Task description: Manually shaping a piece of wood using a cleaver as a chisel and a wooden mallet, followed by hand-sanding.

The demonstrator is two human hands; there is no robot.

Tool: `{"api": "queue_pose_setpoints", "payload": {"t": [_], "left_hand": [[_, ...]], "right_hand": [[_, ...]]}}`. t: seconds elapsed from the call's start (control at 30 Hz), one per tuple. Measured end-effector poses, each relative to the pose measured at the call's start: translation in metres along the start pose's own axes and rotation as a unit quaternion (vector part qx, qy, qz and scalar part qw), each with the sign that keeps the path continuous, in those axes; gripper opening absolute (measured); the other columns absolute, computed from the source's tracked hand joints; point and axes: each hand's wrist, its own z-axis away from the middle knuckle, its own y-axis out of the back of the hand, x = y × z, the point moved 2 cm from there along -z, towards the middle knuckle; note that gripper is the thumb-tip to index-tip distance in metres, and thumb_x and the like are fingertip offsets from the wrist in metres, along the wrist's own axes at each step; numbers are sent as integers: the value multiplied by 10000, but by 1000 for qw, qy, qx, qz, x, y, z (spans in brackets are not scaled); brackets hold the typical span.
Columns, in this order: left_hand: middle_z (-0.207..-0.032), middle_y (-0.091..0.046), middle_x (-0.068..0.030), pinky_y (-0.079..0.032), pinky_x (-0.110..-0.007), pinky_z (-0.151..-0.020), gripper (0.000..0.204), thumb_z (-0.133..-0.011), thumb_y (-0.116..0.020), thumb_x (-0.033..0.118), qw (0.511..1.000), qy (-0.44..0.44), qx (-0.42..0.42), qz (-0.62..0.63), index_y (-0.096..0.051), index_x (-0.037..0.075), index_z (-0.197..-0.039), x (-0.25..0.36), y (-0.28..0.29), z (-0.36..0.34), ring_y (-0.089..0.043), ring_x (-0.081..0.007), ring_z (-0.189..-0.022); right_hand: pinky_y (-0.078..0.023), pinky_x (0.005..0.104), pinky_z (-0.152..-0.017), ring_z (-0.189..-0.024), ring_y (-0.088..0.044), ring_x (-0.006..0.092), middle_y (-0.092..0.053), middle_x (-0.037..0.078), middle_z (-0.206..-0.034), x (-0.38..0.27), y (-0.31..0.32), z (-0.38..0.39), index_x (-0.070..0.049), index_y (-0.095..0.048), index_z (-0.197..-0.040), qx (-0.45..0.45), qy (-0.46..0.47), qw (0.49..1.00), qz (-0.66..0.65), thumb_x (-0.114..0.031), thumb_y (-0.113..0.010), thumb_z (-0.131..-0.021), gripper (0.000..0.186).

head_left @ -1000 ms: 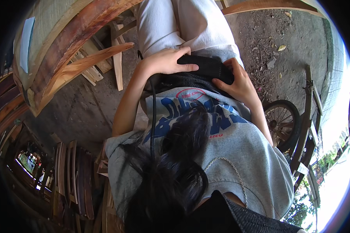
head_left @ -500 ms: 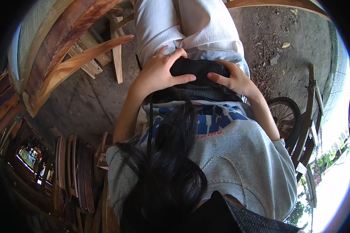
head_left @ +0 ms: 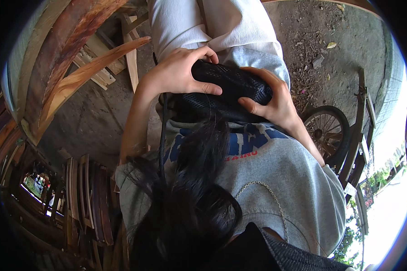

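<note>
A black mesh pouch (head_left: 230,83) lies at my waist, over the hem of my grey sweatshirt (head_left: 276,180). On its left end is my left hand (head_left: 181,72), thumb on top and fingers curled over the far edge. The other end is gripped by my right hand (head_left: 271,95), with the thumb on the near side and the fingers round the far side. A thin black cord (head_left: 163,135) hangs beside my left forearm. What the pouch contains is hidden.
Curved wooden pieces (head_left: 63,58) rise at the upper left, with loose boards (head_left: 95,63) on the floor. More curved slats (head_left: 86,198) stand at the lower left. A spoked wheel (head_left: 325,133) is close to my right forearm. Dry leaves (head_left: 331,45) lie on the ground.
The pouch has tilted, its right end coming down toward me and more of its mesh showing. Both hands have shifted with it, still holding on.
</note>
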Motion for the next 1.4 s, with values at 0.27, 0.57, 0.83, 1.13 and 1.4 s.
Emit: {"api": "queue_pose_setpoints", "payload": {"t": [0.27,0.57,0.83,1.13,1.4], "left_hand": [[-934,-533,-61,-470,-336,-743,657,-532,-839,314,992,-84,75,-54,-560,69,-1073,45,1,25,-583,-230,-846],[-858,-453,-28,-505,-330,-674,521,-595,-764,262,972,-84,155,-152,-564,113,-1052,80,-11,54,-558,-202,-811],[-811,-385,-18,-496,-281,-605,450,-652,-733,273,948,-209,174,-168,-625,271,-1089,81,-18,59,-495,-166,-724],[-789,-354,-8,-504,-275,-588,432,-639,-728,268,954,-158,193,-168,-654,335,-1059,79,-27,59,-482,-149,-712],[-794,-354,-9,-511,-284,-591,434,-644,-719,266,955,-147,196,-170,-652,328,-1068,82,-28,60,-484,-154,-714]], "right_hand": [[-479,353,-812,-874,-591,256,-579,123,-965,-22,8,20,-15,-530,-1160,-6,89,996,18,-219,-802,-570,680],[-375,405,-972,-1123,-498,313,-515,187,-1182,9,0,9,33,-429,-1259,-196,167,902,-346,-498,-673,-728,790],[-435,369,-903,-999,-590,304,-601,209,-1080,-4,0,21,39,-488,-1222,-214,81,935,-269,-247,-553,-824,494],[-447,375,-892,-986,-593,319,-593,226,-1081,-4,-2,22,59,-482,-1218,-214,70,927,-298,-202,-475,-805,488],[-452,381,-901,-995,-590,331,-586,235,-1090,1,-3,22,76,-478,-1211,-199,124,933,-271,-197,-512,-779,512]]}}
